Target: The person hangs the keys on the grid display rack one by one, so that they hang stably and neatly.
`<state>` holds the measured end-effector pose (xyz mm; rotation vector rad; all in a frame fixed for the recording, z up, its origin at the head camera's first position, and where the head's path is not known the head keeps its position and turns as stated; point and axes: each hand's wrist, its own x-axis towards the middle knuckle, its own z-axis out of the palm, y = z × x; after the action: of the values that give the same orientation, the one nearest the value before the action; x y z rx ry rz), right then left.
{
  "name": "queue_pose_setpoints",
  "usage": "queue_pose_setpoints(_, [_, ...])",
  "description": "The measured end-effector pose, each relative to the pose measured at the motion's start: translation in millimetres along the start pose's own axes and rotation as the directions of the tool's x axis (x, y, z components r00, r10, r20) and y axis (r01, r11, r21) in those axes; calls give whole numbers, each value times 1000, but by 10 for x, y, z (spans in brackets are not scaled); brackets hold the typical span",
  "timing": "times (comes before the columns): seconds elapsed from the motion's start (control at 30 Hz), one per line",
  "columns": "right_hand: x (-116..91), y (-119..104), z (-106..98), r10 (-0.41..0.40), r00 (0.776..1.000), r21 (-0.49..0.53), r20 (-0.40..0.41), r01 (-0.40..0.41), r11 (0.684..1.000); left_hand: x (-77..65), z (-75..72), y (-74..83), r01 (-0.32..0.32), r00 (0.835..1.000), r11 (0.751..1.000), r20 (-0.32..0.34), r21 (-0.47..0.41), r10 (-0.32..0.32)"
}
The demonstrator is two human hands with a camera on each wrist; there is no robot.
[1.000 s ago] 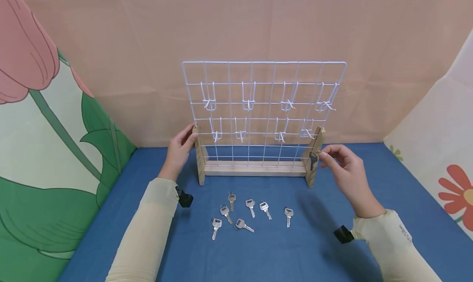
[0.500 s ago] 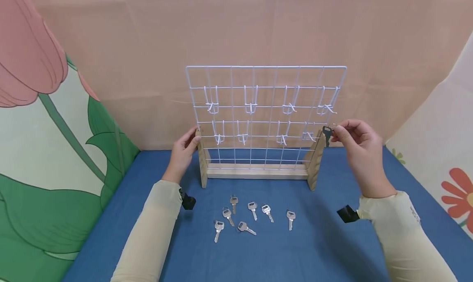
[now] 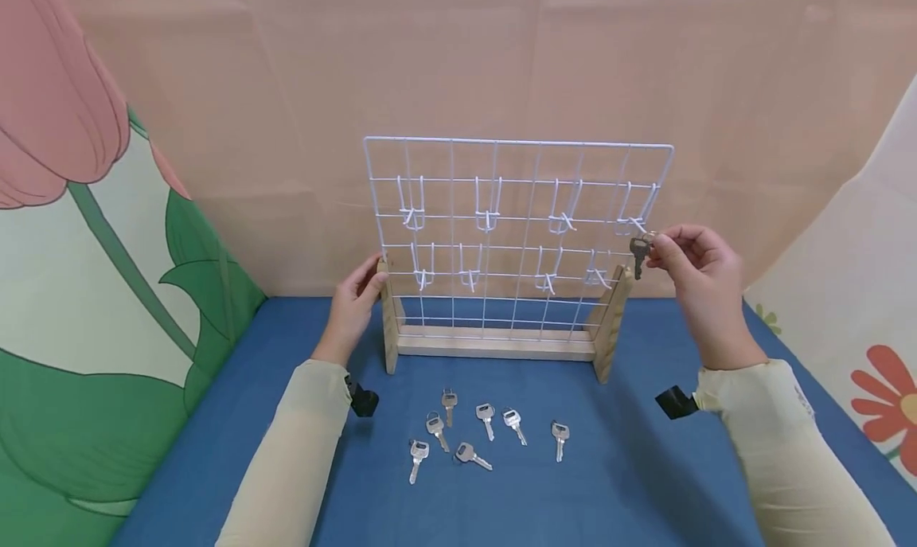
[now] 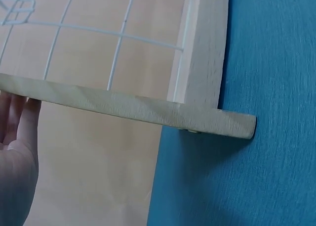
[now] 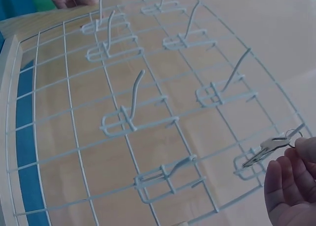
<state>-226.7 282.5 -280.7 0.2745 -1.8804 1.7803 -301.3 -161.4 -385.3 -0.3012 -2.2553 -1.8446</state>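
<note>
A white wire grid rack (image 3: 494, 142) with several hooks stands in a wooden base (image 3: 494, 346). My left hand (image 3: 353, 304) holds the outer edge of the rack's left wooden upright (image 3: 390, 320), thumb and fingertips at the wood near its top; in the left wrist view the fingers (image 4: 27, 122) reach the wood's edge. My right hand (image 3: 705, 284) pinches the ring of a key (image 3: 640, 252) between thumb and forefinger. The key hangs at the upper far-right hook (image 3: 632, 224); in the right wrist view the key's ring (image 5: 295, 136) overlaps that hook's tip.
Several silver keys with rings, such as the rightmost key (image 3: 559, 440) and the leftmost key (image 3: 419, 459), lie on the blue cloth (image 3: 501, 511) before the rack. Tan backdrop (image 3: 286, 93) stands behind. Patterned panels flank both sides. Other hooks bear no keys.
My right hand has risen with the key from beside the right upright to the upper far-right hook. My left hand has stayed on the left upright. The head view has shifted slightly.
</note>
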Motion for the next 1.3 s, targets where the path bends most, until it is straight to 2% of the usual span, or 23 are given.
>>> queue_pose_setpoints(0.17, [57,76,68,3,999,105,36,-7,994,-8,-21,-3,-10,1000,1000,-4,7,10])
queue_pose_setpoints(0.3, [60,133,101,23,999,179,28,-28,984,26,-1,-6,-25,1000,1000,-6,-1,25])
queue_pose_setpoints(0.4, [15,165,90,70,997,169,19,-72,983,40,8,14,-34,999,999,-5,3,34])
queue_pose_setpoints(0.5, [-82,217,48,115,993,86,25,-117,989,44,32,121,-23,1000,1000,7,0,23])
queue_pose_setpoints(0.57, [-176,293,14,136,990,-4,40,-136,991,61,53,136,-28,1000,1000,7,-5,28])
queue_pose_setpoints(0.63, [-286,392,4,142,985,-162,100,-125,979,63,64,135,-33,999,999,3,-8,33])
queue_pose_setpoints(0.67, [-344,457,4,156,975,-254,156,-113,961,57,63,122,-35,999,999,0,-7,35])
queue_pose_setpoints(0.7, [-405,527,13,176,958,-336,227,-93,937,52,57,81,-46,999,999,-5,-8,46])
queue_pose_setpoints(0.73, [-470,604,25,210,928,-414,309,-68,908,56,47,13,-49,999,999,-10,-8,49])
queue_pose_setpoints(0.77, [-536,685,39,248,883,-476,398,-33,879,36,37,-9,-42,999,999,-12,-5,42])
queue_pose_setpoints(0.8, [-607,760,61,294,822,-525,487,6,851,16,28,-35,-35,999,999,-11,-5,35])
queue_pose_setpoints(0.83, [-676,832,77,347,751,-548,562,23,836,2,20,-44,-30,1000,1000,-10,-8,30])
queue_pose_setpoints(0.9, [-807,966,117,442,606,-555,662,1,832,-17,16,-58,-24,1000,1000,-6,-16,24])
queue_pose_setpoints(0.93, [-864,1029,138,471,544,-554,694,-14,832,-22,14,-63,-22,1000,1000,-4,-20,22])
queue_pose_setpoints(0.97, [-914,1080,165,492,498,-554,714,-28,832,-26,16,-64,-21,1000,999,-5,-27,20])
queue_pose_setpoints(1.0, [-956,1121,194,501,466,-551,730,-33,834,-26,17,-63,-22,1000,999,-5,-34,21])
queue_pose_setpoints(1.03, [-991,1155,221,500,449,-547,740,-29,836,-23,18,-61,-21,1000,999,-8,-41,21])
queue_pose_setpoints(1.07, [-1018,1178,249,494,444,-542,747,-22,840,-23,18,-53,-18,1000,999,-10,-45,18])
queue_pose_setpoints(1.2, [-1072,1210,345,452,476,-536,755,51,842,5,13,-28,0,1000,998,-9,-66,0])
queue_pose_setpoints(1.3, [-1080,1196,390,443,483,-541,755,79,837,40,5,-6,4,1000,998,4,-61,-4])
